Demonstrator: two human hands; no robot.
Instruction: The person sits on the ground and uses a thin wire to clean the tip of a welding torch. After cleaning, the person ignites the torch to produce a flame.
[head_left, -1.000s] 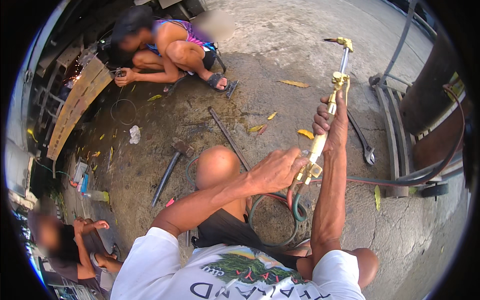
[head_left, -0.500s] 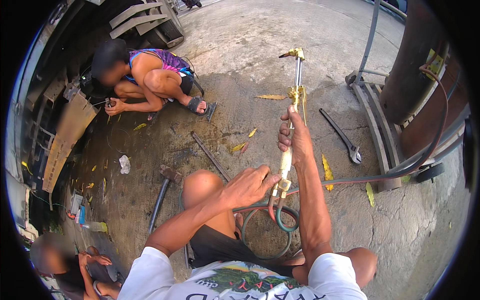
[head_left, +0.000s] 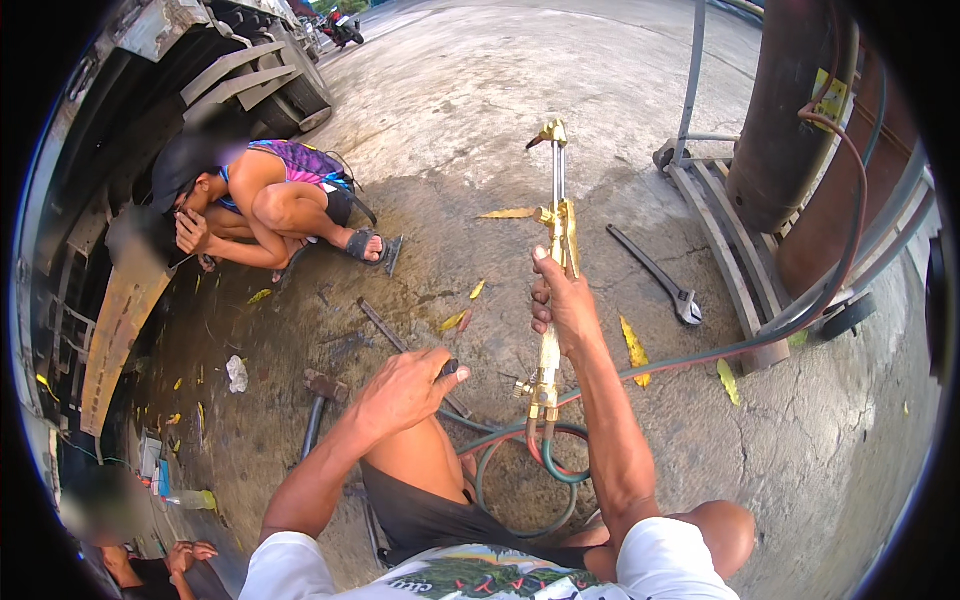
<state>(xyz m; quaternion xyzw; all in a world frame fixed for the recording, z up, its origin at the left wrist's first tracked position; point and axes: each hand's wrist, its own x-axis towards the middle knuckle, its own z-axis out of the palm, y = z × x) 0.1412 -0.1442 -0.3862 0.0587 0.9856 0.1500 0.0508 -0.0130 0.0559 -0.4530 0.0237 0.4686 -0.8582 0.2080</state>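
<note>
My right hand (head_left: 566,305) is wrapped round the handle of a brass cutting torch (head_left: 544,374), its thumb lying along the body. The torch stands upright in the picture, its angled head (head_left: 549,132) farthest from me. At its near end, a red and a green hose (head_left: 563,466) connect below the brass valves. My left hand (head_left: 408,390) is closed over my knee, left of the torch and apart from it. Between its thumb and fingers pokes a small black object (head_left: 449,368), mostly hidden, whose kind I cannot make out.
An adjustable wrench (head_left: 660,275) lies right of the torch. A hammer (head_left: 318,400) and a metal bar (head_left: 400,335) lie to the left. Gas cylinders (head_left: 790,120) stand on a cart (head_left: 735,260) at right. Beside a truck, a person (head_left: 280,200) squats; another person sits lower left.
My left hand has left the valves at the torch's base and moved left; a small black object now shows in it. The squatting person's hand has risen toward the head.
</note>
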